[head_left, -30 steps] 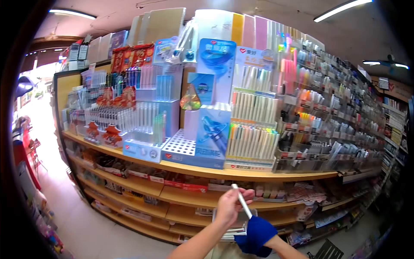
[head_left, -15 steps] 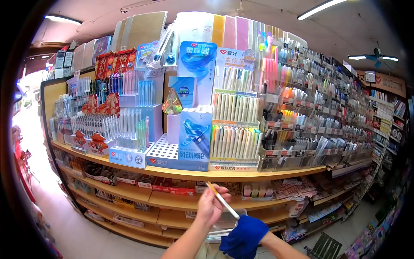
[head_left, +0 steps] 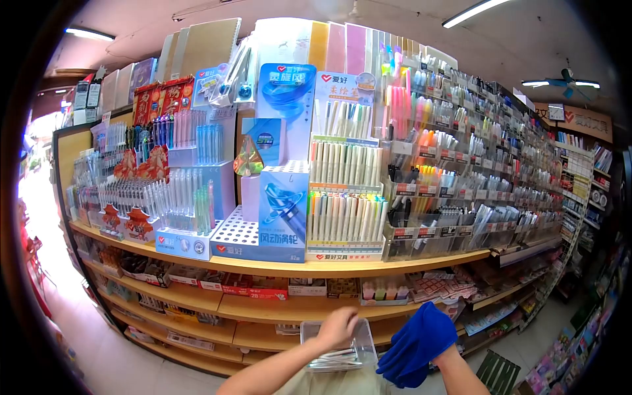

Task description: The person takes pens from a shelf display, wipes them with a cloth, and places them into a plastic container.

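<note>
Left hand: curled over clear box; can't tell if holding anything.
White pens: inside, below that hand.
Right hand: holding blue cloth, fingers hidden.

Blue cloth hangs beside clear bin of pens.

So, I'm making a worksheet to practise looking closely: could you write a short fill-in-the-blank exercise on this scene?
1. The hand over the clear container is the person's ____ one.
2. The cloth to the right of that container is coloured ____.
3. The white panel among the pen displays is pierced by rows of round ____.

Missing words: left; blue; holes.
</note>
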The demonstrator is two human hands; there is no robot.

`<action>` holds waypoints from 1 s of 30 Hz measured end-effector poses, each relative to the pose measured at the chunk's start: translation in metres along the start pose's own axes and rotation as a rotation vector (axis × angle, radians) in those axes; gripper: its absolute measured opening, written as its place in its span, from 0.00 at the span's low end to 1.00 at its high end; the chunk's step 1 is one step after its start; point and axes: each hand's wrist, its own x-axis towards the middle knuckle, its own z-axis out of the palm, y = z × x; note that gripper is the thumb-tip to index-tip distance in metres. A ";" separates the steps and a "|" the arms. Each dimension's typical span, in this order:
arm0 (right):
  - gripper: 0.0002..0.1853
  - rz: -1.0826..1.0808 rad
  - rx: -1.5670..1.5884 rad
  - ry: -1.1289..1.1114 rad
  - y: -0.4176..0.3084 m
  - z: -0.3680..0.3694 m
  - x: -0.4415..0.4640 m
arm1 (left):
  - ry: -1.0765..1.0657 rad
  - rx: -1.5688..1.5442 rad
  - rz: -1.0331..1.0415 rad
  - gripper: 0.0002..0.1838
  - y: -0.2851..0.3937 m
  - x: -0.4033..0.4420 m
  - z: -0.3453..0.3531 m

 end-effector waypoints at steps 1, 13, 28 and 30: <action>0.06 0.033 0.043 0.032 0.003 -0.004 0.001 | 0.093 0.002 0.124 0.10 0.011 0.022 -0.011; 0.11 -0.050 -0.342 -0.095 0.025 0.003 0.009 | 0.293 0.349 -0.096 0.10 0.057 0.189 -0.062; 0.07 -0.823 -1.598 0.171 -0.031 0.070 0.020 | 0.054 -0.374 0.069 0.07 0.124 0.007 -0.035; 0.09 -0.915 -1.911 0.003 -0.031 0.073 0.018 | -0.003 -0.398 0.009 0.09 0.119 -0.019 -0.024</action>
